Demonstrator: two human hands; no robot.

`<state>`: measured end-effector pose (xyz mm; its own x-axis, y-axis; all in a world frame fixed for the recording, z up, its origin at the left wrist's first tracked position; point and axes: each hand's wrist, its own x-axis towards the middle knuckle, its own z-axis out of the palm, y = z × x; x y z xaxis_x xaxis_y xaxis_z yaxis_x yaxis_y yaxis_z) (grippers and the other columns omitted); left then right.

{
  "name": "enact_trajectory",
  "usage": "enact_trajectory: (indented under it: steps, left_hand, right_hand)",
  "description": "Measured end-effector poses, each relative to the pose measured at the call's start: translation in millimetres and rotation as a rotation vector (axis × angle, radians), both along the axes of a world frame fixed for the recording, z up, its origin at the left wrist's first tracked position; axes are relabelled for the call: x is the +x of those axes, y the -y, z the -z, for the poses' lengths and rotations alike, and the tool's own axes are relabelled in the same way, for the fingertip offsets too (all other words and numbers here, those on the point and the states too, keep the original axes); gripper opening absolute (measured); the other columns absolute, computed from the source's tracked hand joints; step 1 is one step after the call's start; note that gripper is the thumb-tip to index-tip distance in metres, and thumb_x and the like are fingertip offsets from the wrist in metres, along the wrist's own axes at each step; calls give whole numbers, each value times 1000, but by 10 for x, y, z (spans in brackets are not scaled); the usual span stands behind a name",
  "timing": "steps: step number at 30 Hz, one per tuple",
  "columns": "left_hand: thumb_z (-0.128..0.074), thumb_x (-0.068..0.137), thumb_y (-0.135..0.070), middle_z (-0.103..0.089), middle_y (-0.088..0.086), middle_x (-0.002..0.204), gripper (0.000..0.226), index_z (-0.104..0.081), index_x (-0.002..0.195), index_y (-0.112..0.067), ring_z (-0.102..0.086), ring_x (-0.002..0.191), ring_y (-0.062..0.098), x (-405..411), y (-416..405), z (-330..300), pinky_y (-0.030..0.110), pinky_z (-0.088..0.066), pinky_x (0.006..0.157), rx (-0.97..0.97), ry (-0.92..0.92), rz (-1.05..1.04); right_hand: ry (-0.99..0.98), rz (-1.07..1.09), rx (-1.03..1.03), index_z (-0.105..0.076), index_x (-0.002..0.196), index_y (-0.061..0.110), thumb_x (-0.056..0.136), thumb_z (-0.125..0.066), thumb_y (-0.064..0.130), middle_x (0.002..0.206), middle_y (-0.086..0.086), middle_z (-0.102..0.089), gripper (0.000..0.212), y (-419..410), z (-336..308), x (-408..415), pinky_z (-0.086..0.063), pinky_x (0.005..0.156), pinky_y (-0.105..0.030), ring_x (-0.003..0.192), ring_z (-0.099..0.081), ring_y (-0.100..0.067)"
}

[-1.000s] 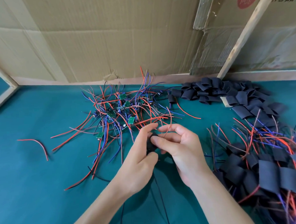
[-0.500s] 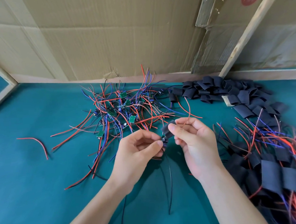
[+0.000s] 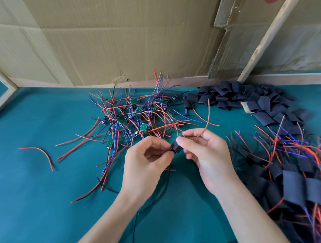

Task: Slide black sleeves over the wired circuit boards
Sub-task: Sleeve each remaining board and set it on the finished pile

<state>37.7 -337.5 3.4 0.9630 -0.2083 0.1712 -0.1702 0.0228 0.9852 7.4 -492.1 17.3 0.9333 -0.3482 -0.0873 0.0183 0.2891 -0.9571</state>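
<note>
Black and small, a sleeve (image 3: 175,147) sits at the centre of the frame, held between both hands just above the teal table surface (image 3: 40,198). The right hand (image 3: 204,156) pinches its upper end between thumb and forefinger, the other fingers curled loosely below. A red wire (image 3: 207,116) rises from that pinch, arcing up toward the upper middle of the frame. The left hand (image 3: 146,161) pinches the lower end of the sleeve with thumb and forefinger tips, its remaining fingers curled in toward the palm. Whether a circuit board is inside the sleeve cannot be told; the fingers cover most of it. Thin black wires (image 3: 158,197) trail down from the hands toward the lower middle of the frame.

Just above the hands, in the middle of the frame, lies a tangled heap of wired circuit boards (image 3: 136,118), small green boards with red, blue and black leads spread in all directions. To the upper right, against the cardboard wall (image 3: 107,41), lies a pile of empty black sleeves (image 3: 237,97). At the right edge and lower right lies a heap of sleeved boards (image 3: 292,180) with red and blue wires sticking out. A single loose red wire (image 3: 40,152) lies apart at the left of the frame. A wooden strip (image 3: 269,34) leans diagonally at the upper right.
</note>
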Motion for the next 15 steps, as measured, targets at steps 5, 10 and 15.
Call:
enact_trajectory:
  steps: [5, 10, 15]
  left_hand:
    - [-80, 70, -9, -66, -2, 85, 22, -70, 86, -21, -65, 70, 13, -9, -6, -7, 21, -52, 65, -71, -31, 1]
    - [-79, 70, -8, -68, -1, 81, 20, -73, 85, -19, -65, 74, 11, -7, 7, -22, 21, -54, 71, -138, -109, 33]
    - [-79, 69, -7, -65, -1, 83, 19, -73, 82, -20, -58, 75, 15, 15, 6, -49, 29, -45, 75, -265, -250, 61]
  right_hand:
    - [-3, -10, -7, -76, 85, 16, 78, -85, 8, 75, -5, -72, 13, -39, -14, -5, -48, 57, -22, 62, -60, -14]
    - [5, -11, 70, -77, 83, 17, 60, -87, 26, 77, -1, -72, 27, -34, -44, -14, -49, 58, -22, 63, -61, -13]
    - [43, -42, 97, -79, 81, 18, 59, -87, 21, 76, -3, -71, 23, -2, -50, -17, -49, 57, -22, 62, -60, -14]
